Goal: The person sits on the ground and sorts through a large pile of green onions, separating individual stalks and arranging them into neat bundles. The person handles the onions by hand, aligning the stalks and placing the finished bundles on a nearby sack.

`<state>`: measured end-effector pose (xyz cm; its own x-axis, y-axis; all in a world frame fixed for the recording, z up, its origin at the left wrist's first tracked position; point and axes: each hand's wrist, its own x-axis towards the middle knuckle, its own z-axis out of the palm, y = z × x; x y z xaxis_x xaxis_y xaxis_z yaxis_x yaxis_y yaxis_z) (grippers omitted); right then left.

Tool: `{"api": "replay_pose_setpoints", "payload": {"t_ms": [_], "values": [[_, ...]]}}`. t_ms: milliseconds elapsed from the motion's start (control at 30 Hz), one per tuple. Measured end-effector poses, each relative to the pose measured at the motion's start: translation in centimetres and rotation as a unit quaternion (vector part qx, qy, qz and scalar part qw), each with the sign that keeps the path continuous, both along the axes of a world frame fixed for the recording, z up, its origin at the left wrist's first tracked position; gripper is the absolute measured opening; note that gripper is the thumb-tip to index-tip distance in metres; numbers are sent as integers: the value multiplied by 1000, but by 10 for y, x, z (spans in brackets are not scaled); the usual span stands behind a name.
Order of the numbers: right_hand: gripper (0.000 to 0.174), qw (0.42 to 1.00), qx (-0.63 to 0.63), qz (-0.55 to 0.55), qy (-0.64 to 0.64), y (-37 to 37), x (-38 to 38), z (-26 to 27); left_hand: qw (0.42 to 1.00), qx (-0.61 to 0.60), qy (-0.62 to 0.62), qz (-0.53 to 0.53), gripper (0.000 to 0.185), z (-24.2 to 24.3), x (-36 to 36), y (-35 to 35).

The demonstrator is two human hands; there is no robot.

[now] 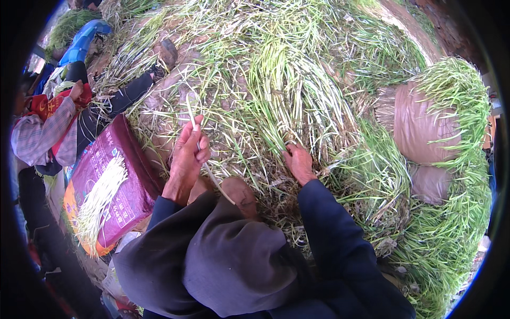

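My left hand [189, 153] is raised above my knees, its thumb and fingers closed on a long pale plant stalk [217, 181], whose tip points up and whose other end hangs to my lap. Lower right of the centre, my right hand [299, 159] reaches down to the root ends of a heap of long green and white stalks [285, 91]; its fingertips are partly hidden among them, so whether it grips any cannot be told. A bundle of trimmed pale stalks [101, 201] lies on a purple printed sack [127, 175] to my left.
Bundles of green plants wrapped in brown plastic [424, 123] stand at the right. Loose green leaves [442, 247] pile up at the lower right. At the left sits another person in a checked sleeve [55, 119], legs stretched towards the heap. Scattered stalks and leaves cover much of the ground.
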<state>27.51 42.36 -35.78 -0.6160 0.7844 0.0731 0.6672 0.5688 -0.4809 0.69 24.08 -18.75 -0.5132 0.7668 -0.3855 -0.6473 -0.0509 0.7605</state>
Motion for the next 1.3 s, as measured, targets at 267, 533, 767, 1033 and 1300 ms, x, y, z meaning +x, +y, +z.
{"api": "replay_pose_setpoints", "payload": {"t_ms": [267,533,767,1033,1300], "values": [[29,921,-330,-157,135,20,26,55,999,-23,2,-39,29,-6,2,-3],[34,874,-328,-149,324,-5,39,152,996,-20,49,-66,25,18,8,6],[23,885,-353,-69,295,-54,2,160,979,-77,71,-176,24,8,34,24],[20,914,-279,22,294,-81,-27,149,963,-131,24,-236,26,-33,42,34],[21,925,-288,31,244,-77,-27,146,968,-127,-6,-215,14,-42,46,38]]}}
